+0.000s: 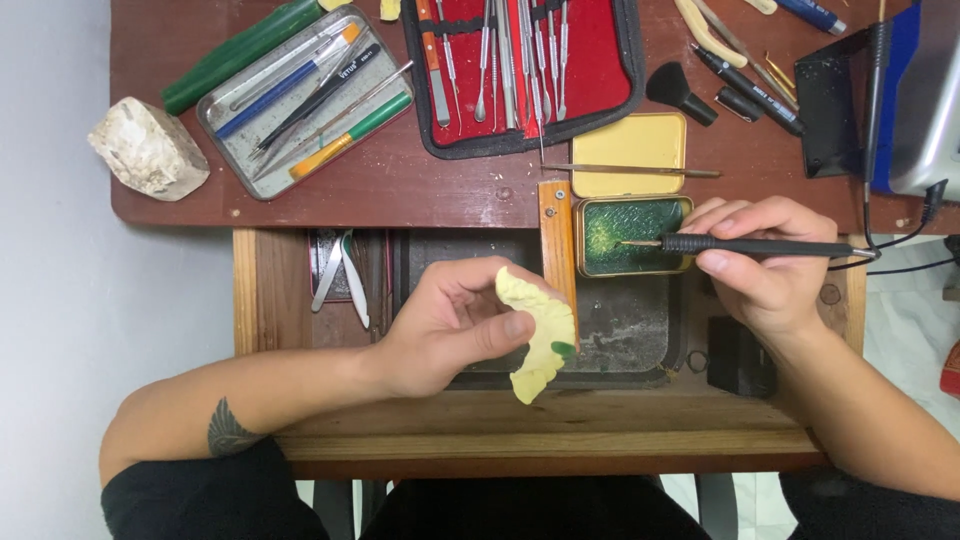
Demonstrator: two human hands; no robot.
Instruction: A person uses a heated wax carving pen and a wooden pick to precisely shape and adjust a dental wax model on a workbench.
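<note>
Left hand (450,320) pinches a yellow curved cast (540,335) between thumb and fingers, tipped up toward the camera — probably so the small green spot on its face stays in view. It hangs over the dark tray (640,330) in the open drawer, at about 6 o'clock from the green tin (630,235).

Right hand (765,255) grips one black corded tool (760,246) like a pen, lying level. Its metal tip sits in the green material in the tin, at 9 o'clock from the hand — looks like it's picking some up. The cord runs off toward 3 o'clock.

The tin's yellow lid (632,142) lies open at 12 o'clock from the tin, with one thin probe (630,171) resting across the hinge line. A wooden peg (556,240) stands just beside the tin at 9 o'clock, likely a bench rest.

Counts:
- 1 cast, 1 tin, 1 corded tool
- 1 red-lined tool roll (525,70) at 12 o'clock, holding roughly nine steel instruments — they overlap, so I can't be exact
- 1 metal tray (225,120) at 10 o'clock with about six pens and tools
- 1 green handle (240,55) beside that tray
- 1 white plaster lump (148,148) at 9 o'clock from that tray
- 1 small black brush (680,93) at 1 o'clock
- 1 pair of tweezers (340,275) in the drawer's left slot
</note>
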